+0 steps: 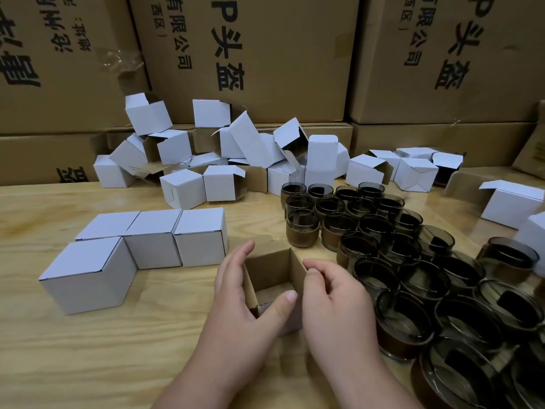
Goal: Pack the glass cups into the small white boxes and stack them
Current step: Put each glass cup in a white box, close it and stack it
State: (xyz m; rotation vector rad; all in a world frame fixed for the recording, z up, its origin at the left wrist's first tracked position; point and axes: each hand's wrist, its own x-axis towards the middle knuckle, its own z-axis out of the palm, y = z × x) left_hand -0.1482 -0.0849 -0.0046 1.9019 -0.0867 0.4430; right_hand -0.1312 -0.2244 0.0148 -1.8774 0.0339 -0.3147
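Observation:
An open small box, brown inside and empty, stands upright on the wooden table near the front middle. My left hand wraps its left side, thumb over the near rim. My right hand grips its right wall with curled fingers. Several dark smoked glass cups crowd the table to the right, the nearest a hand's width from my right hand. Several closed white boxes sit in a tidy group to the left of the open box.
A loose heap of unfolded and half-open white boxes lies along the back of the table. More white boxes rest at the far right. Large brown cartons with black print wall off the back.

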